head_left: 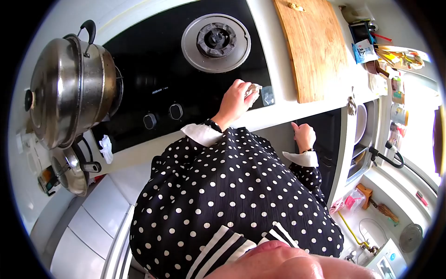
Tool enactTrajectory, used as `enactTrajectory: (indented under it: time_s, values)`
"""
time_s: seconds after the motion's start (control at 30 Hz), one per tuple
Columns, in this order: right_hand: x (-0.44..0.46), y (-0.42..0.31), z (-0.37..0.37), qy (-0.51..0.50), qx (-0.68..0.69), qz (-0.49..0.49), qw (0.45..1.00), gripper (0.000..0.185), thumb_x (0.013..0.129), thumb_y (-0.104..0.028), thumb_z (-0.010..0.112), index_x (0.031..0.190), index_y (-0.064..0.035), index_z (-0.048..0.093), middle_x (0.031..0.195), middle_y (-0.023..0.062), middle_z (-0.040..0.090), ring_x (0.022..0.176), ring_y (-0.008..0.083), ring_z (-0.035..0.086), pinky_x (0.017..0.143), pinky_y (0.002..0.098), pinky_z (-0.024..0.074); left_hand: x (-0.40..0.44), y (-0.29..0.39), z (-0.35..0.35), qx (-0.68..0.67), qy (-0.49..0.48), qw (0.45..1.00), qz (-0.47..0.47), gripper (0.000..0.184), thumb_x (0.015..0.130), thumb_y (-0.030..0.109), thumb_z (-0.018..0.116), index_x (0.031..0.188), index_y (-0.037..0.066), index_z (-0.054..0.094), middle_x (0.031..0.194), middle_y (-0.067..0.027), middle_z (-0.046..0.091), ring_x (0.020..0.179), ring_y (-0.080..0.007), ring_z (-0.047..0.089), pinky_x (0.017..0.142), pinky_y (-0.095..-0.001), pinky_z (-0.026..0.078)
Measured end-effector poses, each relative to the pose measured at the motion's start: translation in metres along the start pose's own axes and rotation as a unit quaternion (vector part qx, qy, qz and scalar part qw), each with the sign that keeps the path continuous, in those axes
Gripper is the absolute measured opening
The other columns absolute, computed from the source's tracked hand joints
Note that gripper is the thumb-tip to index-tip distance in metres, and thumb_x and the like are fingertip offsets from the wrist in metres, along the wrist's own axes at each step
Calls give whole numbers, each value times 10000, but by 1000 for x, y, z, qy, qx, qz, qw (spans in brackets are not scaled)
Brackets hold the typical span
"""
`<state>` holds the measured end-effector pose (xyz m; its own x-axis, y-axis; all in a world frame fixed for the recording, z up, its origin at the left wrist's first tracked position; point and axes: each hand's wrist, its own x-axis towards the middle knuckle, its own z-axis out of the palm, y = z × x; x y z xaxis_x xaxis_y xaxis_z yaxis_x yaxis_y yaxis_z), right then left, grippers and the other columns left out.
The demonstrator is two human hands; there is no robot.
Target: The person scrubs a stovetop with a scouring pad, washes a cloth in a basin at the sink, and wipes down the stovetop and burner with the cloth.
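Observation:
My left hand is closed around a crumpled white tissue at the front right of the black glass gas hob. The tissue is pressed close to the glass, beside a small label in the corner. Below the counter's front edge, my right hand has its fingers curled and one digit sticking up. It is by the edge of a dark panel; whatever it grips, if anything, is hidden. Two control knobs lie left of my left hand, and a round burner is behind it.
A lidded steel pot stands on the hob's left side, with a lidded pan nearer. Another crumpled tissue lies at the hob's front left corner. On the right are a wooden cutting board, the sink and its black faucet.

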<state>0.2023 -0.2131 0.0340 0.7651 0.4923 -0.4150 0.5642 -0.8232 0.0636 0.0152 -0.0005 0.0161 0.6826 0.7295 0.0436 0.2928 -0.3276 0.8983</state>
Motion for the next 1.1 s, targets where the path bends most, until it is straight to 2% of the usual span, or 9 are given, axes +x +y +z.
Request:
enactTrajectory:
  time_s: [0.07,0.1,0.17,0.23,0.3,0.57,0.7,0.83,1.1]
  values:
    - [4,-15,7,31,-42,5,999,547,812,-529,505,640,-30,648,669,182,615,660,343,619,590,416,482,-2,0,4,55,10,998,34,329,781,179,634,1039,-12,562,1004,-138,547,919,-291,547,787,-348,460]
    - [3,-38,-5,27,-10,-9,1000,481,817,-519,513,747,-74,681,679,137,641,659,318,631,584,410,488,-3,-1,5,83,15,995,50,347,778,186,640,1053,-9,559,1024,-140,542,952,-293,534,811,-348,452]
    - [0,-82,-10,134,265,-152,943,266,796,-271,645,940,-48,635,778,140,624,676,260,610,616,349,486,-6,-1,2,128,-3,990,53,379,772,182,641,1091,0,547,1098,-138,527,1039,-293,493,871,-363,427]
    - [7,-127,-1,100,412,-233,875,260,773,-124,660,1015,-47,602,924,139,581,711,246,603,635,305,486,-6,-9,0,162,2,983,90,376,772,173,634,1093,-2,545,1114,-134,527,1043,-290,497,875,-372,429]
    - [13,-158,11,174,321,-298,882,268,774,-85,595,1041,-60,585,979,145,549,853,319,562,710,376,481,-11,-18,2,201,-16,974,107,363,793,131,582,1131,11,535,1192,-127,507,1112,-300,470,925,-386,398]
    - [69,-184,13,280,204,-297,890,247,799,-75,493,1017,-98,608,903,159,547,774,336,537,689,406,464,35,-38,29,372,-6,915,155,455,839,169,414,1256,-12,436,1321,-124,417,1269,-265,311,1041,-400,252]
    - [139,-190,-6,261,261,-307,877,283,814,-134,500,1069,-152,619,872,152,570,803,324,563,728,399,465,107,-50,43,459,39,871,170,455,813,178,470,1246,38,457,1315,-104,427,1268,-249,323,1037,-433,251]
    - [184,-200,-22,254,208,-374,867,268,804,-122,523,1057,-126,610,911,168,553,846,345,539,739,409,453,156,-55,29,428,52,885,174,375,808,151,484,1156,15,518,1242,-122,494,1238,-246,371,1023,-422,283]
    - [78,-176,17,180,231,-374,880,266,771,-67,514,1031,-15,544,912,171,491,816,349,485,679,427,435,48,-31,17,444,-32,876,184,414,780,130,471,1160,-32,506,1232,-146,495,1238,-260,366,1040,-414,268]
